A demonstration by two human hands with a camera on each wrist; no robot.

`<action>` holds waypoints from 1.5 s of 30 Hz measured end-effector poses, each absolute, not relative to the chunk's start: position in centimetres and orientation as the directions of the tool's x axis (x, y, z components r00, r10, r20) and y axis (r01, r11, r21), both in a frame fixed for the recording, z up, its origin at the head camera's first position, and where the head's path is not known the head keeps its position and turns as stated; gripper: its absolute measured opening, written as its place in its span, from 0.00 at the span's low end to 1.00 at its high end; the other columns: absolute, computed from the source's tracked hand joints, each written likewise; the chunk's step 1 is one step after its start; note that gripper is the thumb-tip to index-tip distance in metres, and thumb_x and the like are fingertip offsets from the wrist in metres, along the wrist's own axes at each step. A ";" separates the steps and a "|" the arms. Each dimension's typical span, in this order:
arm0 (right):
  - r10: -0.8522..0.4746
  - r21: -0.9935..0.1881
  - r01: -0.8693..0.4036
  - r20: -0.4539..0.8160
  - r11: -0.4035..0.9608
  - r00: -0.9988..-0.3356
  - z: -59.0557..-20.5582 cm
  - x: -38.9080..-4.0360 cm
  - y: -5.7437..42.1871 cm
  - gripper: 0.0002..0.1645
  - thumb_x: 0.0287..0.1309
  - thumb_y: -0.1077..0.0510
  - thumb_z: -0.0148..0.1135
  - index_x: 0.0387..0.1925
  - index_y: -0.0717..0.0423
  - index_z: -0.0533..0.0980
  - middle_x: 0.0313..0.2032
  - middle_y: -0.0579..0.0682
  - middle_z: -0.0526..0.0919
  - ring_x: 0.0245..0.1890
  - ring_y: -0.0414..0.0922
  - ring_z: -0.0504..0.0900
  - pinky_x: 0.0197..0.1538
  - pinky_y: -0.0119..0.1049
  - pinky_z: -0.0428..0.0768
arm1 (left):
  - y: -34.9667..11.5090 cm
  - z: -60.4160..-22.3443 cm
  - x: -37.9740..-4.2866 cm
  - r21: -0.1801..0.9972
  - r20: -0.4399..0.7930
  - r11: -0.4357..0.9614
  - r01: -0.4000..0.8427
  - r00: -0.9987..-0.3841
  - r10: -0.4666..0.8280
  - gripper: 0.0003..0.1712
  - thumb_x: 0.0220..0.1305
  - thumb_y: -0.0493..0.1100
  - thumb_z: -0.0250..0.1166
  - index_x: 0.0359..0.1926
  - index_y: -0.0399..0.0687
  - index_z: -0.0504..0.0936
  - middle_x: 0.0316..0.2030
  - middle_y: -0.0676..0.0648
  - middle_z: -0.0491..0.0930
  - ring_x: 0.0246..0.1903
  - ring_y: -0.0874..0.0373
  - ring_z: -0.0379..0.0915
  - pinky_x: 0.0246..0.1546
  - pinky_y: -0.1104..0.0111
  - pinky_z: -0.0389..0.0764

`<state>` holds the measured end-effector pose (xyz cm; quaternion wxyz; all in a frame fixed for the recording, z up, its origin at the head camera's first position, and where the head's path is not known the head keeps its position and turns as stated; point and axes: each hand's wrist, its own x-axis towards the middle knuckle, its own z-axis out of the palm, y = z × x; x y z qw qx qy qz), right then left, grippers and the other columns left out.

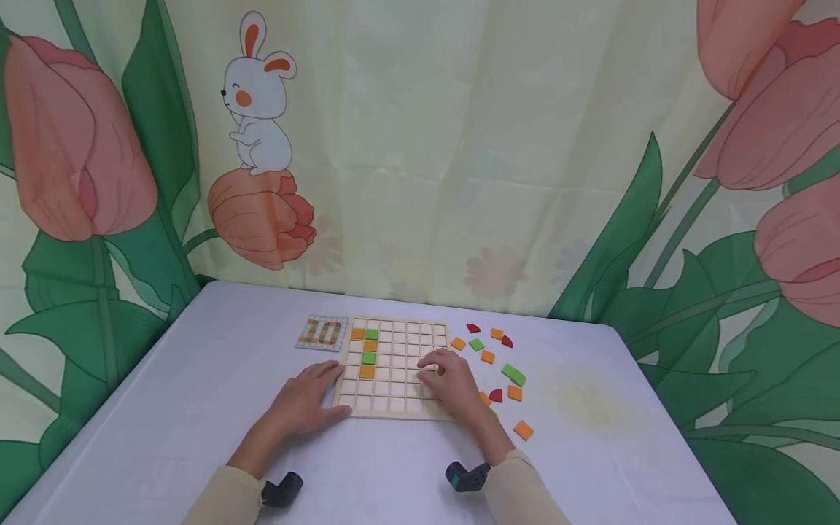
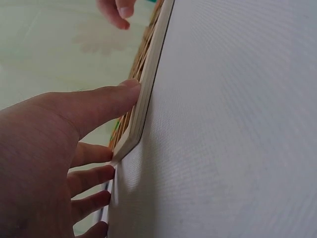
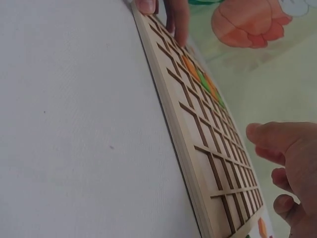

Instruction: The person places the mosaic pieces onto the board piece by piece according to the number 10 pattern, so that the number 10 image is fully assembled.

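Note:
A wooden grid board (image 1: 400, 379) lies flat on the table, with orange and green square tiles (image 1: 368, 358) set in cells at its left side. My left hand (image 1: 303, 397) rests at the board's near left corner; in the left wrist view the thumb touches the front edge and the spread fingers reach along the left side. Over the board's right part hovers my right hand (image 1: 454, 383), its fingers loosely bent. The right wrist view shows that hand (image 3: 292, 168) with thumb and fingers apart and no tile between them.
Loose orange squares (image 1: 523, 430), green pieces (image 1: 514, 375) and red quarter-round pieces (image 1: 495, 396) lie scattered right of the board. A small pattern card (image 1: 322, 333) lies beyond the left hand. Behind the white table (image 1: 590, 452) hangs a printed curtain (image 1: 407, 146).

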<state>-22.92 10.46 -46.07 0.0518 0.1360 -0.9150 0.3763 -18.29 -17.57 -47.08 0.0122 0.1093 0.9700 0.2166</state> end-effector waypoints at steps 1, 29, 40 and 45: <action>-0.203 -0.675 -0.286 0.201 0.681 -0.958 -46.1 -22.8 10.7 0.06 0.56 0.57 0.68 0.37 0.47 0.85 0.41 0.42 0.83 0.33 0.41 0.71 0.32 0.28 0.72 | -17.6 -47.1 -18.3 0.424 0.024 0.881 0.208 -0.975 0.219 0.44 0.55 0.60 0.69 0.68 0.46 0.67 0.68 0.42 0.65 0.69 0.42 0.59 0.62 0.42 0.66; -0.039 -0.605 -0.066 0.057 0.793 -0.998 -47.5 -22.5 17.4 0.13 0.51 0.55 0.73 0.41 0.45 0.84 0.42 0.45 0.81 0.33 0.42 0.72 0.32 0.30 0.71 | -17.6 -47.1 -18.4 0.421 0.028 0.883 0.209 -0.976 0.217 0.44 0.55 0.60 0.69 0.68 0.45 0.67 0.68 0.41 0.65 0.69 0.40 0.59 0.62 0.40 0.65; -0.021 -0.605 -0.065 0.079 0.794 -0.997 -47.8 -22.2 17.2 0.14 0.52 0.57 0.71 0.43 0.48 0.84 0.41 0.46 0.82 0.31 0.41 0.71 0.30 0.29 0.72 | -17.5 -47.4 -18.5 0.416 0.028 0.886 0.205 -0.977 0.213 0.45 0.54 0.60 0.70 0.68 0.46 0.68 0.68 0.41 0.66 0.69 0.41 0.59 0.63 0.41 0.65; -0.002 -0.612 -0.075 0.120 0.787 -0.993 -47.8 -22.4 16.7 0.13 0.51 0.60 0.70 0.41 0.49 0.84 0.42 0.46 0.83 0.36 0.41 0.73 0.35 0.31 0.75 | -17.6 -47.3 -18.5 0.418 0.032 0.884 0.207 -0.976 0.214 0.45 0.54 0.60 0.69 0.68 0.45 0.67 0.68 0.41 0.66 0.69 0.41 0.59 0.63 0.40 0.65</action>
